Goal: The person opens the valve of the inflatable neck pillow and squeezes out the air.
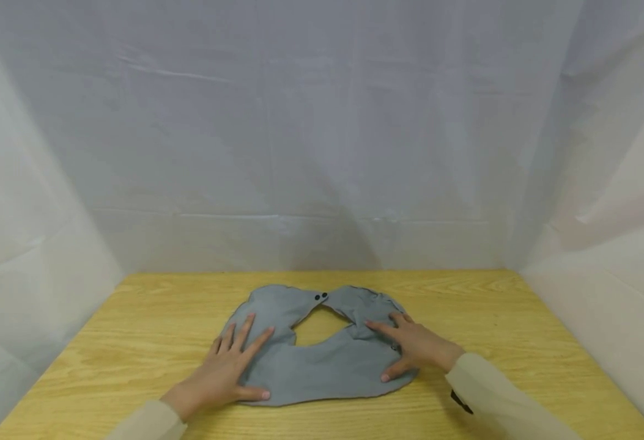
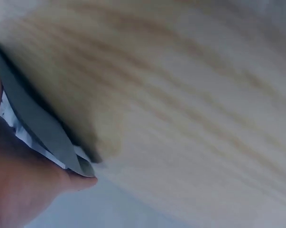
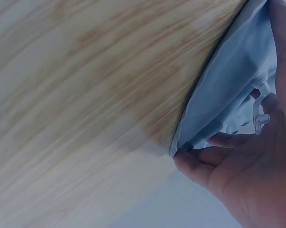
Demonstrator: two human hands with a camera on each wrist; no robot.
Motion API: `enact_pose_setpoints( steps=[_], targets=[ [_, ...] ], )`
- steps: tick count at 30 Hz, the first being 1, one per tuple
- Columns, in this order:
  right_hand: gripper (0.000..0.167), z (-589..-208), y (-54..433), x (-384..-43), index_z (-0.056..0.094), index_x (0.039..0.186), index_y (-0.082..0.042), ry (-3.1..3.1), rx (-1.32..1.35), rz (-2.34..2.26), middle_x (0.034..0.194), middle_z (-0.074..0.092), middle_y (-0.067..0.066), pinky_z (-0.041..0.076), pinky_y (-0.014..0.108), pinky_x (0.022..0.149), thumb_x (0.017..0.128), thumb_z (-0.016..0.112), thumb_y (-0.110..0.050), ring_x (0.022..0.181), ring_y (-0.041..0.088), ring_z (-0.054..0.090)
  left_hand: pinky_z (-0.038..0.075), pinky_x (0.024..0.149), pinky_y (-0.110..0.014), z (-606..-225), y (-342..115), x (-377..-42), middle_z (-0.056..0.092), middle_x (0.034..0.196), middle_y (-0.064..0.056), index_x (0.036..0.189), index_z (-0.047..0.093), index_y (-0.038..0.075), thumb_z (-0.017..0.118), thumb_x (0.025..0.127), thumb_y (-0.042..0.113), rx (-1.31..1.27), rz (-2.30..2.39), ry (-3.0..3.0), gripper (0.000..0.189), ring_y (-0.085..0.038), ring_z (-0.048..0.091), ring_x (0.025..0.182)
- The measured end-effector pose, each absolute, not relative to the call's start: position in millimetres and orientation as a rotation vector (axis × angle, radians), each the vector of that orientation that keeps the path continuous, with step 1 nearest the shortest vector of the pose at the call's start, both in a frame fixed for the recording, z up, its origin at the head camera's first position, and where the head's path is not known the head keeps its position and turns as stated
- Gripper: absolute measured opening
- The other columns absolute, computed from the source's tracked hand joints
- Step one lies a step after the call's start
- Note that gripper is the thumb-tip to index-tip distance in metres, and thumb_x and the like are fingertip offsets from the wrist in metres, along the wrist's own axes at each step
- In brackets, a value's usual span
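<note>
A flat grey inflatable neck pillow [image 1: 327, 370] lies on the table, its two ends meeting at the far side around a central opening. Two black snap buttons [image 1: 317, 297] show where the ends meet. On its left part rests my left hand [image 1: 217, 373], fingers spread, thumb near the front edge. My right hand [image 1: 418, 345] touches the right part with fingers apart; the fabric is creased there. Beneath that palm, the right wrist view shows a clear plastic valve [image 3: 262, 121] on the pillow. In the left wrist view, the thumb lies along the pillow's edge [image 2: 43, 126].
The pillow lies on a yellow wood-grain table [image 1: 520, 342]. White sheeting [image 1: 322, 134] hangs behind the table and along both sides. A small black piece [image 1: 461, 403] shows under the right sleeve.
</note>
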State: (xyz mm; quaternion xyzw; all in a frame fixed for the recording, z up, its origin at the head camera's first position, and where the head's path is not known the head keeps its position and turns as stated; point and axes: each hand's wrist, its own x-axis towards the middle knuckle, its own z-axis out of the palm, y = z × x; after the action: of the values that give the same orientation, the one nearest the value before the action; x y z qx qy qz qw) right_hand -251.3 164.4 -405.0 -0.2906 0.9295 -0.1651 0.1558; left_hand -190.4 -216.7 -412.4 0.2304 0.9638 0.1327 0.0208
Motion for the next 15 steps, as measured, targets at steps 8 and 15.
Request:
enact_pose_setpoints(
  steps=[8,15],
  targets=[
    [0.101,-405.0,168.8,-252.4,0.025,0.146,-0.026,2.657,-0.784,-0.471,0.147,0.015,0.028,0.031,0.066,0.092,0.062,0.075,-0.054,0.13,0.056,0.017,0.021,0.095,-0.071,-419.5,-211.1,-195.1,-0.004,0.152,-0.022,0.148,0.015,0.025,0.055,0.066,0.075,0.723,0.385,3.003,0.104,-0.06,0.005,0.129],
    [0.101,-406.8,173.1,-257.1,0.024,0.146,-0.026,2.686,-0.803,-0.464,0.147,0.016,0.028,0.028,0.067,0.095,0.063,0.073,-0.057,0.13,0.055,0.018,0.024,0.094,-0.07,-417.2,-208.5,-199.0,0.0,0.152,-0.023,0.147,0.017,0.024,0.054,0.067,0.075,0.743,0.334,3.04,0.102,-0.062,0.013,0.126]
  ],
)
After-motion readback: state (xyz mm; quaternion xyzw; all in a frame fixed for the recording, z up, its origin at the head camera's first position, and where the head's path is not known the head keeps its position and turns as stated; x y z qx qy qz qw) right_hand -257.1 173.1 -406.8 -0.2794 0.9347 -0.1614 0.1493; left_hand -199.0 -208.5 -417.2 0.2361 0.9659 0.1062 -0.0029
